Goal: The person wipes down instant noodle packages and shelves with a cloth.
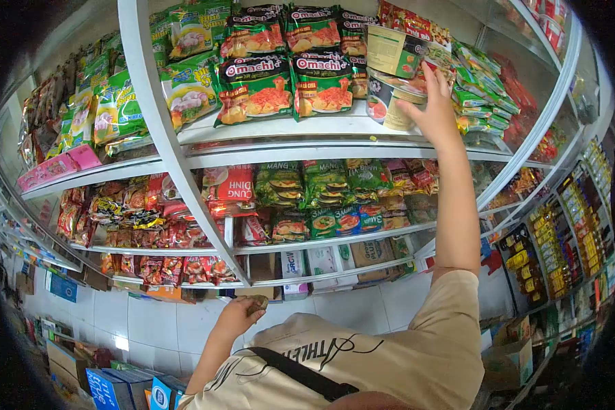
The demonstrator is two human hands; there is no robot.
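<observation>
Head cam's showing my right hand (pixel 432 109) reaching up, grip spread wide against the stacked noodle cups (pixel 389 102) on the top shelf (pixel 280 126), probably steadying them, left hand (pixel 238 318) curling round a small item (pixel 257 305).

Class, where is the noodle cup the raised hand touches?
Head view, right of centre: the noodle cup stands on the top shelf, just right of the red Omachi packets, with the right hand against it.

2 hands showing: left hand (pixel 239 316), right hand (pixel 434 109). 2 noodle cups (pixel 391 51) stacked, 2 Omachi packets (pixel 253 89) front row, 3 more behind, 2 pink packs (pixel 82 157) far left.
</observation>
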